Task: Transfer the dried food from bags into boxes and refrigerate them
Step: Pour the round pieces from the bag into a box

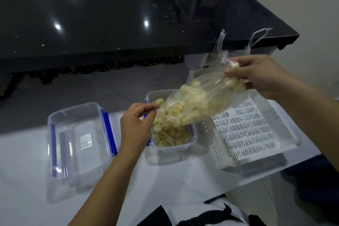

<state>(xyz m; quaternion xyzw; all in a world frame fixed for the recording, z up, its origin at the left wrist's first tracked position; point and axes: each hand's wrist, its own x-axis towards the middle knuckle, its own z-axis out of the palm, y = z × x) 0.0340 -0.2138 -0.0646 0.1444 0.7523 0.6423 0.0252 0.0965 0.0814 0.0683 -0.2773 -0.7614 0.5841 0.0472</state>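
A clear plastic bag (200, 97) of pale yellow dried food pieces hangs tilted over a clear box (190, 145), mouth down at the lower left. My right hand (260, 77) grips the bag's raised bottom end. My left hand (135, 124) pinches the edge of the bag's mouth just above the box. Several dried pieces (168, 135) lie in the box, and more sit at the bag's opening. The box has blue clips on its left side.
Left of the box lies a clear lid with blue clips (78, 139), with another clear box under or beside it. A white slotted basket (245, 130) stands right of the box. All rest on a white table (165, 180). A black counter (128, 16) runs behind.
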